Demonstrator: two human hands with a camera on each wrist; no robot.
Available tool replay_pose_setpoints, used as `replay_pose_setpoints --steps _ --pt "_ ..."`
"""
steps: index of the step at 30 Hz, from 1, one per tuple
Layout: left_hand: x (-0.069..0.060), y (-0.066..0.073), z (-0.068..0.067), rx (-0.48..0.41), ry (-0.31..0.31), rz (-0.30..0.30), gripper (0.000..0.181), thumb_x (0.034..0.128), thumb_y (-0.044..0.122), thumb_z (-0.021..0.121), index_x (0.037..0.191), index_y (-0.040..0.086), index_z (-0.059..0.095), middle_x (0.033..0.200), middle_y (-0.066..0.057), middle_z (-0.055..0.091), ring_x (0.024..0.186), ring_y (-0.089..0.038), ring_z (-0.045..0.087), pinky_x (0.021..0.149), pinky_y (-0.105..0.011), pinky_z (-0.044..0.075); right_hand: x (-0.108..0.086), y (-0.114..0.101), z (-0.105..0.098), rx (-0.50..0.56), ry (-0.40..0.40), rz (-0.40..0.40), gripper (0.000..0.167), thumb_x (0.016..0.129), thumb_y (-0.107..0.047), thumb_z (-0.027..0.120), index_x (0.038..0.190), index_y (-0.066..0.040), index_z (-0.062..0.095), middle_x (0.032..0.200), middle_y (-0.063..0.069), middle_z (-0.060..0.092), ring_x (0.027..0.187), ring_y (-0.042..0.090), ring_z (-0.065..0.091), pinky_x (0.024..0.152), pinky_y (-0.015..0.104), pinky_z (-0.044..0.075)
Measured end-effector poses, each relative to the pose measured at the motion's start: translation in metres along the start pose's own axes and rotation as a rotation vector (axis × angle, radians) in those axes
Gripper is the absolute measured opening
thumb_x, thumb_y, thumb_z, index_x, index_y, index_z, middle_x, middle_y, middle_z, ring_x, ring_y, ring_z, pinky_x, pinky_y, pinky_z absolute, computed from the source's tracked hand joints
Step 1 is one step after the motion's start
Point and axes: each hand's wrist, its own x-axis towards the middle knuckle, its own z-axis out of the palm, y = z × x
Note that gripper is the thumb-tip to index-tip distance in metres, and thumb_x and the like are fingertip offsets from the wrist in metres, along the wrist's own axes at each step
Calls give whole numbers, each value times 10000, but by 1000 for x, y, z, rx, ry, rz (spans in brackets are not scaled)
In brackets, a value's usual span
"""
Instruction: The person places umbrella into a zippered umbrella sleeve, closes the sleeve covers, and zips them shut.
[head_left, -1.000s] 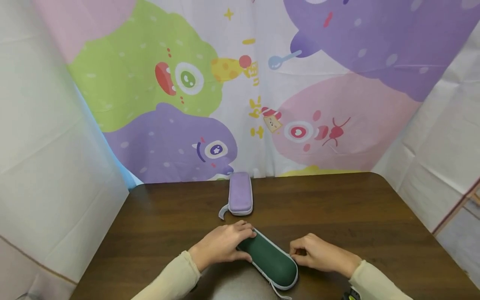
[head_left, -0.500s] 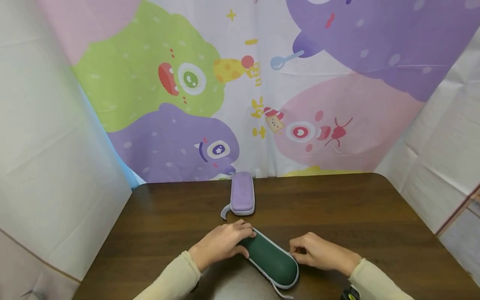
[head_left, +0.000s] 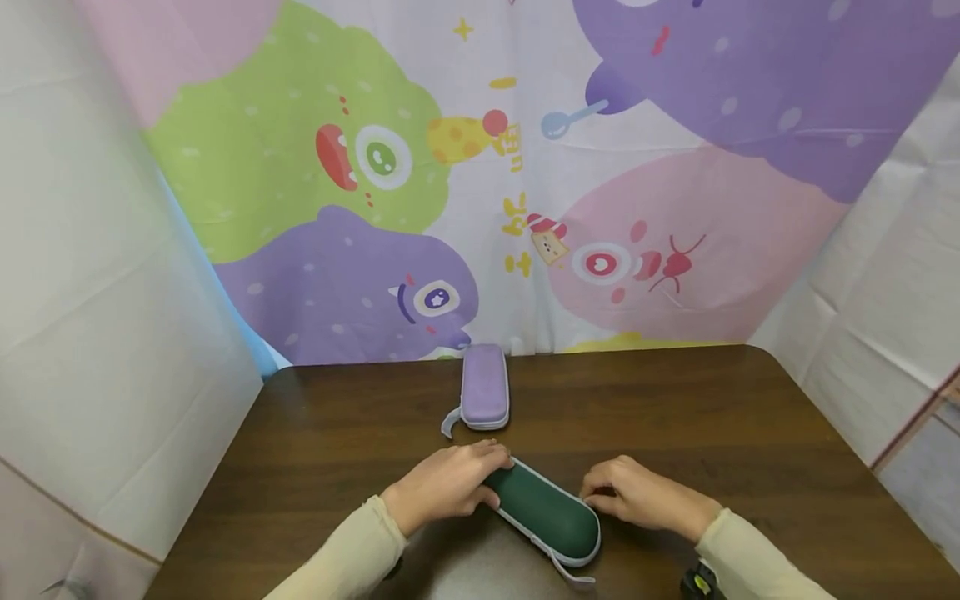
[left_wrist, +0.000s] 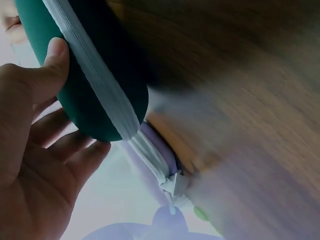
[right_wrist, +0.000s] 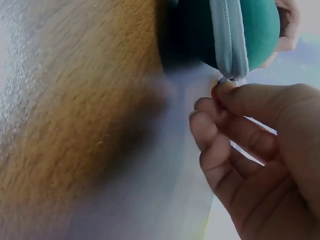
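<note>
A dark green zippered hard case (head_left: 551, 515) with a light grey zipper band lies slanted on the table. My left hand (head_left: 444, 485) grips its far-left end, thumb on the near side and fingers over the far side. In the left wrist view that thumb (left_wrist: 57, 60) presses beside the zipper band (left_wrist: 97, 75). My right hand (head_left: 637, 493) is at the case's right edge. The right wrist view has its thumb and index finger pinching a small zipper pull (right_wrist: 227, 84), mostly hidden by the fingertips, below the zipper (right_wrist: 230, 40). The case looks closed.
A purple zippered case (head_left: 484, 385) with a grey strap (head_left: 450, 422) lies beyond the green one, near the table's back edge. A grey strap (head_left: 573, 573) trails from the green case's near side. A cartoon-printed curtain (head_left: 510, 183) hangs behind the brown table (head_left: 675, 400).
The green case's near end has swung slightly right and away from me, its strap shifting with it. My right hand has moved slightly away from me. The left hand keeps its grip.
</note>
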Motion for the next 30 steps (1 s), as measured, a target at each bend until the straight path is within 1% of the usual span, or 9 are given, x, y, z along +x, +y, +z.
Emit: replay_pose_setpoints --steps 2,4,7,9,12,20,25,30 --pt "2 0 0 -10 -27 -12 483 858 292 840 1263 110 647 1265 -30 689 1156 -171 680 898 -301 583 1 2 0 -20 21 -24 136 980 -58 682 987 -159 773 964 -37 761 870 31 699 721 209 584" --pt "3 1 -1 -26 -52 -20 483 866 255 839 1278 100 641 1279 -48 684 1148 -177 684 914 -300 578 2 2 0 -5 26 -10 125 974 -53 688 1010 -146 764 980 -19 766 888 40 709 729 215 589" --pt "6 1 -1 -39 -94 -27 477 880 224 827 1306 118 640 1287 -36 673 1149 -157 674 942 -298 567 3 2 1 19 20 37 125 973 -50 689 988 -167 733 963 -48 756 853 6 684 712 215 580" --pt "8 1 -1 -39 -118 -26 494 888 215 818 1343 133 644 1312 -35 672 1201 -162 655 976 -310 558 4 1 1 26 16 62 134 970 -45 691 962 -178 710 939 -74 740 829 -21 658 697 211 569" --pt "10 1 -1 -34 -144 -27 521 896 212 806 1389 162 644 1366 -41 660 1286 -179 617 1030 -331 536 5 1 1 3 17 49 150 962 -34 695 938 -181 712 921 -87 729 823 -25 644 703 215 567" --pt "14 0 0 -27 -149 -6 511 884 190 809 1372 151 660 1306 -15 677 1228 -158 635 1015 -300 532 7 3 0 -32 22 14 115 976 -72 694 949 -181 719 939 -43 705 869 -5 640 725 222 574" --pt "15 0 0 -34 -153 -4 509 878 188 814 1363 138 665 1311 -29 681 1230 -164 640 1037 -300 520 9 3 1 -50 40 -9 140 956 -41 707 935 -179 714 927 -65 688 856 -9 623 718 224 567" --pt "15 1 0 -41 -161 -17 504 876 190 818 1355 131 670 1321 -44 683 1236 -171 642 1044 -301 519 9 2 1 -47 25 1 144 963 -59 705 938 -201 705 939 -85 662 859 -16 598 721 225 559"
